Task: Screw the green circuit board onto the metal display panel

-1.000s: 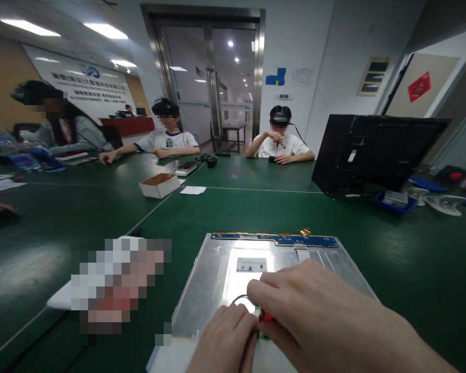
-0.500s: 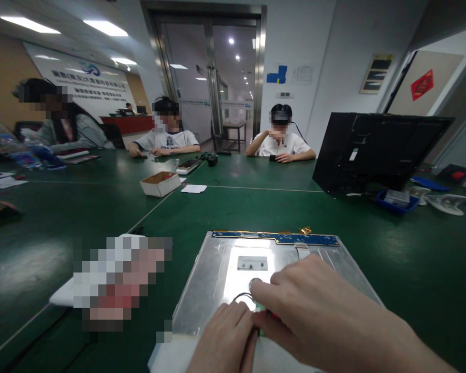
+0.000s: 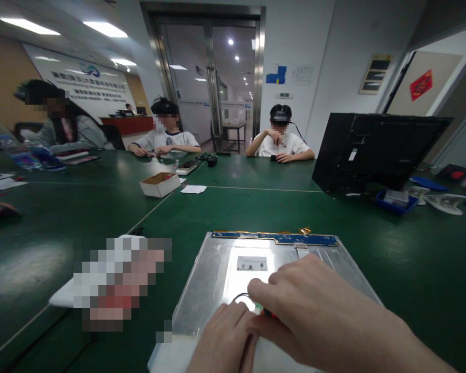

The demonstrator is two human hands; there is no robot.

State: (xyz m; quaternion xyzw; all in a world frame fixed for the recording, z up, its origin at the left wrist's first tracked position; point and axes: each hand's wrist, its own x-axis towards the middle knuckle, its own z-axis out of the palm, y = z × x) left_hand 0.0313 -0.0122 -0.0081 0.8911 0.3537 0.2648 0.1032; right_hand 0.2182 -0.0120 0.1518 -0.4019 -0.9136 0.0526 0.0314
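Note:
A flat silvery panel (image 3: 205, 290) lies on the green table, with a blue circuit strip (image 3: 264, 238) along its far edge and a pale label (image 3: 252, 263) near the middle. My left hand (image 3: 225, 336) rests at the panel's near part, fingers bent and together. Touching it from the right, my right hand (image 3: 314, 311) is closed around a small red and black object (image 3: 268, 313), mostly hidden by the fingers. A bit of green board (image 3: 258, 308) and a dark thin wire (image 3: 241, 296) show beside the fingertips. What the left fingers press or hold is hidden.
A blurred-out item on a white object (image 3: 62, 295) lies left of the panel. Farther off are an open small box (image 3: 160, 185), a black monitor (image 3: 376, 150) and a blue tray (image 3: 396, 202). Several people sit around the table (image 3: 236, 207).
My right hand has shifted very slightly, its thumb and index staying closed. The left hand stays nearly in place. The panel has not visibly moved.

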